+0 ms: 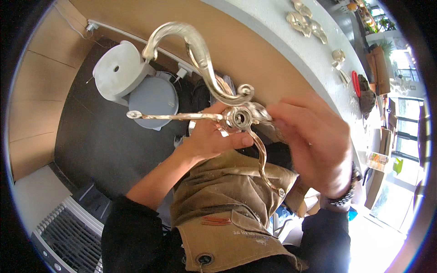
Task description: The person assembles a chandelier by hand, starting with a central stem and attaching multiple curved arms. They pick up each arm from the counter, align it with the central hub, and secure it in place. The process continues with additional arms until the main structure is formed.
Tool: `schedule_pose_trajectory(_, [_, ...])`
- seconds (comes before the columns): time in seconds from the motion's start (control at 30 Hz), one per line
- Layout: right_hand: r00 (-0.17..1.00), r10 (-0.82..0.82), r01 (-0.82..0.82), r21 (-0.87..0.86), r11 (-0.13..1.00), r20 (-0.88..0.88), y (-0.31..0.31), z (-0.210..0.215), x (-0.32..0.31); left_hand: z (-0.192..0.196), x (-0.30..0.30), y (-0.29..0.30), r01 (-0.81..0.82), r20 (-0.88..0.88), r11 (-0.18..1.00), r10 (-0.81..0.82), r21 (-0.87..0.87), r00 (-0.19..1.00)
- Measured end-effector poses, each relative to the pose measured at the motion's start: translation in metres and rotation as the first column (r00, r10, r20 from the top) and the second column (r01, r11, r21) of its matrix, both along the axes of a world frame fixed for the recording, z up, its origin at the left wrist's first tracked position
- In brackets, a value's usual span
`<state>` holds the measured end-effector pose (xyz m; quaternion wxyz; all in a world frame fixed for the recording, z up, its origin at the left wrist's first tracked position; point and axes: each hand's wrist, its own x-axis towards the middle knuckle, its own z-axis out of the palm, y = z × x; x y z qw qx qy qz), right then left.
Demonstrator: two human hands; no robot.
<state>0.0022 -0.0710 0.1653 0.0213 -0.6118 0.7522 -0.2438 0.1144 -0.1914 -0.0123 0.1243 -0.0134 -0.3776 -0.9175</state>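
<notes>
A shiny silver candelabra piece [239, 118] with several curved, scrolled arms around a ringed hub hangs in front of me, above my lap. My left hand [211, 139] is wrapped round it below the hub, the thumb lying across the front. One large hooked arm [200, 54] rises to the upper left; thinner arms stretch left and down to the right. On the hub's right side, my right hand [314, 134] is curled, its fingertips pinched together beside a blurred silver part. What those fingers hold is smeared by motion and partly hidden.
A pale worktop [273, 27] curves along the upper right, bearing several silver pieces [300, 22] and a red-handled tool [355, 83]. A white step stool [119, 70] and a grey round-lidded bin [154, 100] stand on the floor. A heater [68, 236] is at lower left. A brown apron [218, 191] covers my lap.
</notes>
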Motion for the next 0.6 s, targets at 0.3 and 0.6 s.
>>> schedule_pose_trajectory(0.3, [0.540,-0.171,0.189,0.079,0.979,0.824,0.017,0.011,-0.009,-0.006,0.000,0.000,-0.041,0.027,0.986,0.046,-0.164,0.999])
schedule_pose_trajectory(0.6, [0.930,-0.030,0.025,0.017,1.000,0.367,0.018,-0.025,-0.007,-0.006,-0.003,0.003,0.005,-0.025,0.997,-0.003,0.072,1.000])
